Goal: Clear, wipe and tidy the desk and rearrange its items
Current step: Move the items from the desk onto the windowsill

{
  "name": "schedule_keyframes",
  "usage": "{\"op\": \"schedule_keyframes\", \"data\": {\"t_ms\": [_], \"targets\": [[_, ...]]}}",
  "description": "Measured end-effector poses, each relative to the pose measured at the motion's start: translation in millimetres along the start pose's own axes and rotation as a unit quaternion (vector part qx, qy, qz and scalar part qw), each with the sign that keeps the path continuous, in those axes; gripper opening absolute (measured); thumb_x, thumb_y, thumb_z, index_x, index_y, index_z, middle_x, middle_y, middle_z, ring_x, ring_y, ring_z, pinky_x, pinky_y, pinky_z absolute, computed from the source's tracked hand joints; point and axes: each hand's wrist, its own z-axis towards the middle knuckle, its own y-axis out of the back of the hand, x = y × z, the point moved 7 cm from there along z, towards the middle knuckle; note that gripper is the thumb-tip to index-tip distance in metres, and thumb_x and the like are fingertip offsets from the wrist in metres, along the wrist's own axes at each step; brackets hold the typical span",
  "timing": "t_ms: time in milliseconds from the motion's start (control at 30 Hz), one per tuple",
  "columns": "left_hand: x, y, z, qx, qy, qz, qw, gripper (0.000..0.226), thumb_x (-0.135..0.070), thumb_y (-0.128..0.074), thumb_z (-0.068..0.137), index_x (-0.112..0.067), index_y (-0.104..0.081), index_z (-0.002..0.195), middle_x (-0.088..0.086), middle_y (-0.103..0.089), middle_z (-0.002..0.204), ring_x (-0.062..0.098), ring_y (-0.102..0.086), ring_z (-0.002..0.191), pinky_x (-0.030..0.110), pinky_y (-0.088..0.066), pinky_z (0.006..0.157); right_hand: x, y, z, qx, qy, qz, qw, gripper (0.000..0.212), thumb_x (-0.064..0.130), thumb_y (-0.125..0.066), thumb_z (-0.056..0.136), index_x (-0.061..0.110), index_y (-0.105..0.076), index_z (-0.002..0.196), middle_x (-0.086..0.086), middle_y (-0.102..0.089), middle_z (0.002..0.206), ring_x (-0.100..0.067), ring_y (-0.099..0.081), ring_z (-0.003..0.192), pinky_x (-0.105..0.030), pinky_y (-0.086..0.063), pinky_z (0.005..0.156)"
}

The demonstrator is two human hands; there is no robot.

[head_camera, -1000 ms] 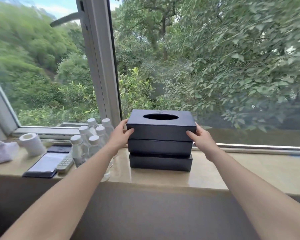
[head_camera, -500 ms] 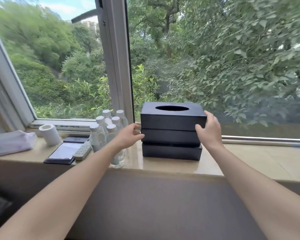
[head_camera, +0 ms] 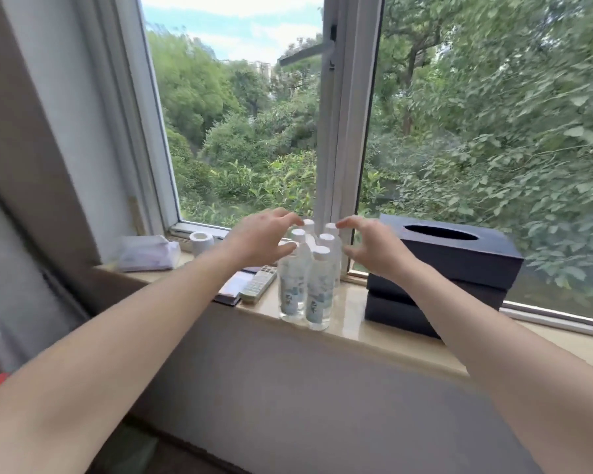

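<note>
No writing can be read with any certainty. The water bottles (head_camera: pixel 317 285) carry pale labels with bluish print and a few dark marks low down, all too blurred to make out. The keys of the remote control (head_camera: pixel 259 283) are too small to read.

Window frame (head_camera: pixel 343 131) upright mid-view; trees (head_camera: pixel 493 131) outside; pale sky (head_camera: pixel 233 25) upper left.

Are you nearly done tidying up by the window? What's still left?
Not nearly. Looks done: the black boxes sit stacked neatly on the ledge. In hand: the left hand and right hand curve round the water bottles, not clearly gripping yet. Left: the remote, notebook, paper roll and white pack lie loose beside them, and no wiping is under way.
</note>
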Motion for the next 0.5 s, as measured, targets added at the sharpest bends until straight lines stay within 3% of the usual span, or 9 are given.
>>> {"op": "schedule_keyframes", "data": {"t_ms": [233, 333, 500], "targets": [[146.8, 8.7, -93.4, 0.020, 0.155, 0.018, 0.988, 0.052, -0.039, -0.055, 0.097, -0.023, -0.042, 0.144, -0.002, -0.043, 0.148, 0.022, -0.046, 0.131, 0.042, -0.039, 0.106, 132.9, -88.6, 61.8, 0.051, 0.095, 0.061, 0.992, 0.045, 0.016, -0.066, 0.091, 0.018, -0.055, 0.134, 0.000, -0.057, 0.138, -0.020, -0.050, 0.128, -0.033, -0.039, 0.108], [206.1, 12.2, -141.8, 0.028, 0.199, 0.029, 0.979, 0.053, -0.040, -0.055, 0.097, -0.021, -0.042, 0.144, -0.001, -0.043, 0.148, 0.021, -0.043, 0.135, 0.040, -0.034, 0.109, 194.8, -137.0, 81.7, 0.074, 0.125, 0.076, 0.986, 0.045, 0.015, -0.064, 0.090, 0.019, -0.056, 0.134, 0.000, -0.057, 0.138, -0.022, -0.050, 0.128, -0.030, -0.038, 0.101], [296.8, 19.8, -232.9, 0.046, 0.266, 0.064, 0.961, 0.057, -0.041, -0.057, 0.093, -0.020, -0.043, 0.144, 0.003, -0.047, 0.143, 0.025, -0.049, 0.129, 0.040, -0.038, 0.107, 301.5, -224.3, 100.0, 0.142, 0.177, 0.111, 0.968, 0.043, 0.017, -0.065, 0.087, 0.019, -0.059, 0.129, -0.001, -0.061, 0.132, -0.024, -0.054, 0.124, -0.028, -0.040, 0.096]]}}
